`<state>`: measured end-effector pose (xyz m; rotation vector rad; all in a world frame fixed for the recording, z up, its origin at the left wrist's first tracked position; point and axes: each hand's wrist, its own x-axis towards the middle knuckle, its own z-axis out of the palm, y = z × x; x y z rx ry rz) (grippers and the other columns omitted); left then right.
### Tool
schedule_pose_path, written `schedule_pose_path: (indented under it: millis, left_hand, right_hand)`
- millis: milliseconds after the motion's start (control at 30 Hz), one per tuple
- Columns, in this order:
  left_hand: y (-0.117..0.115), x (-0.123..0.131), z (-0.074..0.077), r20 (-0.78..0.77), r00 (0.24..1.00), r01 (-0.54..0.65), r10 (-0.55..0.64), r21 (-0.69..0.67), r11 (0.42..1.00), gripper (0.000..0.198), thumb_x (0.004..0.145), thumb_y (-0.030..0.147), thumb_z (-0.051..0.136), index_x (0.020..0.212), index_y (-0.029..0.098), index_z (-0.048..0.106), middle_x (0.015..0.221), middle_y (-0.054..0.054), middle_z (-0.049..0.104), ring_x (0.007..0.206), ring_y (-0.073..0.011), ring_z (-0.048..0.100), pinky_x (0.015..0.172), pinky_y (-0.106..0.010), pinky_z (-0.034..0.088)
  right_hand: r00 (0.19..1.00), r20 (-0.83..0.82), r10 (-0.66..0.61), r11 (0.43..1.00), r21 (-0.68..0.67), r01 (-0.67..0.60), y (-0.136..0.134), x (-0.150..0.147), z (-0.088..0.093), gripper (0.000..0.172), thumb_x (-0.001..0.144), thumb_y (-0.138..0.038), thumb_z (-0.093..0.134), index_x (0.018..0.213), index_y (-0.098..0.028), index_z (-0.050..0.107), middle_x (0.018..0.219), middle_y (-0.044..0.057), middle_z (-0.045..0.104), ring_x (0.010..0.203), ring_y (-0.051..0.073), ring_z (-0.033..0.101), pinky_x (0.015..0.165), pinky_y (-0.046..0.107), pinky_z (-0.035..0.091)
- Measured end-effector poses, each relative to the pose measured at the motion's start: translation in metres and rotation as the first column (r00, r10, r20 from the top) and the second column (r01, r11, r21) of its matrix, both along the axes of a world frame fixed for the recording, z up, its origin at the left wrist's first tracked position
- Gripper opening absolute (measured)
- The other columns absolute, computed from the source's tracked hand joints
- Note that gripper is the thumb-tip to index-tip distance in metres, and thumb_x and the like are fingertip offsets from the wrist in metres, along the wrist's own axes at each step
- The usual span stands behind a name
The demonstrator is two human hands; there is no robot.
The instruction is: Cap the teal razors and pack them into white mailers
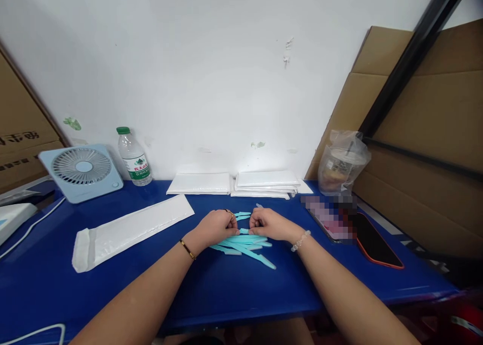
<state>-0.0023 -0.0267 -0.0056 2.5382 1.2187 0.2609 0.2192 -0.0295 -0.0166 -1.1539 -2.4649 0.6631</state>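
A loose pile of turquoise eyebrow razors (247,244) lies on the blue table, pointing different ways. Just behind it, my left hand (217,228) and my right hand (272,224) face each other, fingers curled into pinches. Between their fingertips a short stretch of one turquoise eyebrow razor (244,231) shows; the rest of it is hidden by the fingers. Farther back, more razors (242,216) rest in the gap between the hands. A bracelet circles each wrist.
A white padded mailer (136,229) lies at left, with stacked mailers (266,183) and others (199,183) along the wall. Around them are a blue fan (85,169), a water bottle (136,159), a bagged drink cup (341,166), and an orange-edged phone (373,239).
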Motion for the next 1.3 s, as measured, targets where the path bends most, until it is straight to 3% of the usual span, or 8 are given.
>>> schedule_pose_path:
  millis: [133,267,367,533,733,967,1167,1300]
  left_hand:
    - [0.005,-0.003,0.002,0.042,0.991,-0.133,0.13,0.056,0.99,0.018,0.077,0.036,0.055,0.073,0.02,0.063,0.079,-0.001,0.064,0.07,-0.014,0.057,0.06,-0.024,0.037]
    - [0.005,-0.004,0.004,0.122,0.972,-0.208,0.199,0.061,0.976,0.022,0.078,0.04,0.054,0.088,0.021,0.063,0.089,-0.003,0.063,0.08,-0.017,0.058,0.064,-0.026,0.04]
    - [0.0,-0.002,0.006,0.144,0.981,-0.137,0.131,0.037,0.99,0.029,0.077,0.043,0.055,0.094,0.021,0.062,0.094,-0.004,0.061,0.083,-0.0179,0.057,0.067,-0.026,0.041]
    - [-0.008,0.003,0.006,0.089,0.994,0.063,-0.059,-0.045,0.997,0.026,0.075,0.044,0.058,0.083,0.021,0.066,0.082,-0.002,0.063,0.074,-0.0152,0.056,0.062,-0.023,0.038]
    - [-0.008,0.006,0.006,0.084,0.996,0.028,-0.02,-0.103,0.994,0.024,0.079,0.039,0.051,0.077,0.019,0.065,0.073,-0.001,0.064,0.065,-0.0132,0.054,0.055,-0.023,0.033]
    - [0.003,-0.004,0.005,0.082,0.986,-0.145,0.144,0.011,0.989,0.023,0.076,0.04,0.055,0.086,0.021,0.064,0.085,-0.002,0.064,0.077,-0.0164,0.057,0.064,-0.024,0.038]
    - [-0.007,0.002,0.009,0.041,0.999,0.027,-0.027,0.018,0.999,0.025,0.072,0.045,0.061,0.081,0.023,0.067,0.083,-0.001,0.063,0.079,-0.0167,0.057,0.067,-0.025,0.038]
    - [-0.005,0.004,0.005,0.007,1.0,0.017,-0.017,-0.02,1.0,0.019,0.074,0.039,0.059,0.076,0.021,0.067,0.077,-0.001,0.064,0.071,-0.0153,0.057,0.061,-0.024,0.036]
  right_hand:
    - [0.994,-0.026,-0.107,0.994,0.016,0.108,0.007,0.016,0.002,0.013,0.077,-0.029,0.062,0.072,-0.017,0.061,0.074,0.0,0.054,0.065,0.012,0.05,0.058,0.023,0.038]
    - [0.975,-0.074,-0.209,0.976,0.039,0.212,0.007,0.028,0.01,0.011,0.077,-0.028,0.061,0.075,-0.017,0.065,0.079,0.002,0.055,0.067,0.012,0.051,0.061,0.024,0.039]
    - [0.99,-0.068,-0.122,0.992,-0.049,0.119,0.0,0.033,0.017,0.014,0.076,-0.031,0.063,0.078,-0.017,0.066,0.079,0.001,0.055,0.066,0.012,0.05,0.059,0.023,0.04]
    - [0.999,0.04,0.013,0.984,-0.177,-0.006,-0.007,0.037,0.017,0.017,0.065,-0.029,0.072,0.076,-0.017,0.066,0.078,0.0,0.055,0.067,0.012,0.051,0.056,0.022,0.041]
    - [1.0,-0.013,-0.022,0.984,-0.176,0.019,-0.003,0.033,0.013,0.011,0.072,-0.027,0.066,0.075,-0.017,0.063,0.08,0.001,0.056,0.064,0.011,0.052,0.055,0.022,0.04]
    - [0.978,-0.042,-0.205,0.978,-0.046,0.203,0.002,0.041,0.014,0.011,0.071,-0.027,0.066,0.074,-0.016,0.064,0.077,0.001,0.056,0.065,0.012,0.051,0.057,0.022,0.039]
    - [1.0,-0.004,0.014,0.997,-0.078,-0.014,-0.007,0.02,0.015,0.018,0.07,-0.034,0.07,0.076,-0.018,0.064,0.078,0.0,0.053,0.065,0.011,0.05,0.056,0.022,0.04]
    - [0.999,0.02,0.028,0.995,-0.092,-0.026,-0.005,0.019,0.013,0.016,0.073,-0.033,0.068,0.073,-0.017,0.063,0.075,-0.001,0.052,0.062,0.01,0.05,0.054,0.023,0.039]
